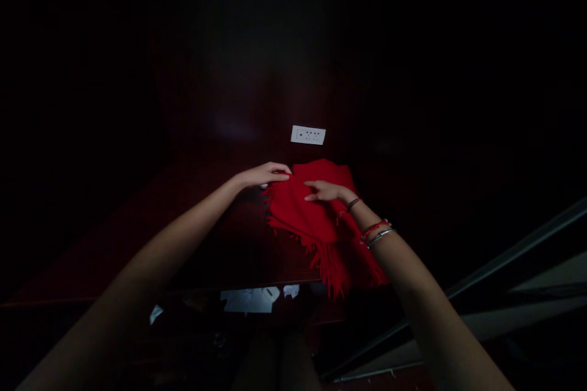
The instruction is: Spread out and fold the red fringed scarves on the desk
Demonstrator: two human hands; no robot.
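A bright red fringed scarf (316,211) lies folded on a dark reddish wooden surface (229,244). Its tassels hang over the front edge. At the scarf's upper left edge is my left hand (268,175), fingers stretched out and thumb apart, touching the cloth. Resting on top of the scarf, my right hand (328,190) has its fingers extended and spread from the thumb. Bracelets (378,233) circle my right wrist and forearm. A small white item (263,186), too small to name, shows just under my left hand.
A white socket plate (308,135) sits on the dark back panel behind the scarf. Below the front edge lie pale papers (247,300) and a small crumpled light scrap (156,313). A long diagonal edge (518,256) runs along the right. Most surroundings are very dark.
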